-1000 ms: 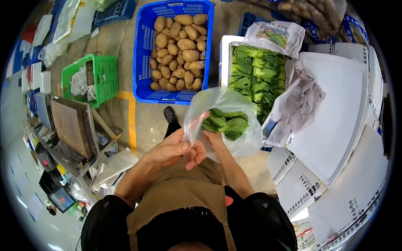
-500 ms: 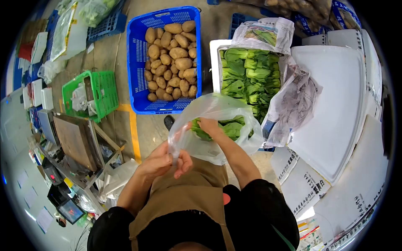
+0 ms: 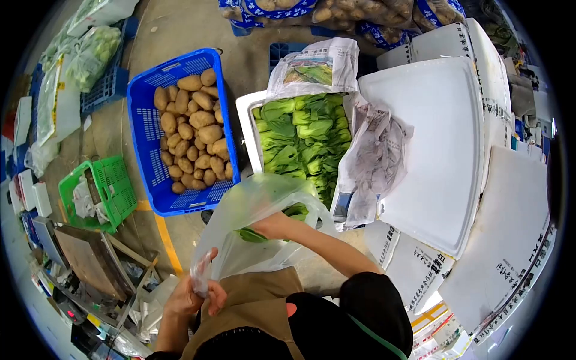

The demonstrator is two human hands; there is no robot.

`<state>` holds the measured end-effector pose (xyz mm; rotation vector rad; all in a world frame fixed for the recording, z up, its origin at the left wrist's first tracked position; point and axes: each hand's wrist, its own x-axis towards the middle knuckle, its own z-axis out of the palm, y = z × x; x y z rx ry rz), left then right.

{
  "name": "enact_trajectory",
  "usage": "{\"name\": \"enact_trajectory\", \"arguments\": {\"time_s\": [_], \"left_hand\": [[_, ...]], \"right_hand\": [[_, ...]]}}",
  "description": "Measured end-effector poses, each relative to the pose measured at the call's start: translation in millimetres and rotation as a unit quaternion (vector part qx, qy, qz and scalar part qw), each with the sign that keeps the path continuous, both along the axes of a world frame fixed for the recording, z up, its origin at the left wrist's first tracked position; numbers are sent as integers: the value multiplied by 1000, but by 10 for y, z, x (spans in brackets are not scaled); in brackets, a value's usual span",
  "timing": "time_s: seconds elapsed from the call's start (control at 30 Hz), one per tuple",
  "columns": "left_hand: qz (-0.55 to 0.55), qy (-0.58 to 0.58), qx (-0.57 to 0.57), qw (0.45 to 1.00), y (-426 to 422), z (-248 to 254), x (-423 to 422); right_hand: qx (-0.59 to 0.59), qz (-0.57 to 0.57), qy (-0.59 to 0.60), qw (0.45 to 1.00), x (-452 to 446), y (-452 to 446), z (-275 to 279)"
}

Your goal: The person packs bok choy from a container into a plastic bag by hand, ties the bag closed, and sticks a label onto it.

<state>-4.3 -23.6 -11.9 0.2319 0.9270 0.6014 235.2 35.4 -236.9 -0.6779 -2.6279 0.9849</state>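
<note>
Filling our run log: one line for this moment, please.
left hand: holds plastic bag; right hand: inside bag, at leafy greens; ahead: blue crate, potatoes

Potatoes point(image 3: 193, 133) are lying in a crate point(image 3: 146, 141), bok choy point(image 3: 306, 135) in a box point(image 3: 250, 132) to its right. A bag point(image 3: 231, 207), holding more bok choy, is hanging before both. A basket point(image 3: 123, 195) is standing left of the crate; sacks point(image 3: 390, 11) are lying behind the box.

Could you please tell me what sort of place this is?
Probably a vegetable storage or packing area, perhaps at a market. The signs are a blue crate of potatoes, an open foam box of leafy greens, and filled sacks beyond them.
</note>
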Motion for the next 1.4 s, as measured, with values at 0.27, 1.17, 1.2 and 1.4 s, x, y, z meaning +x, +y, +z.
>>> {"name": "enact_trajectory", "arguments": {"time_s": [0.27, 1.17, 1.2, 1.4], "left_hand": [[77, -75, -111, 988, 31, -16, 40], [56, -28, -17, 998, 244, -31, 140], [52, -43, -21, 998, 202, -30, 116], [-15, -103, -59, 993, -60, 82, 40]], "right_hand": [[-180, -328, -170, 912, 1628, 1162, -942], [-505, -607, 401, 464, 597, -323, 1327], [-522, -589, 443, 429, 293, -467, 1243], [-664, -682, 278, 126, -761, -1652, -490]]}}
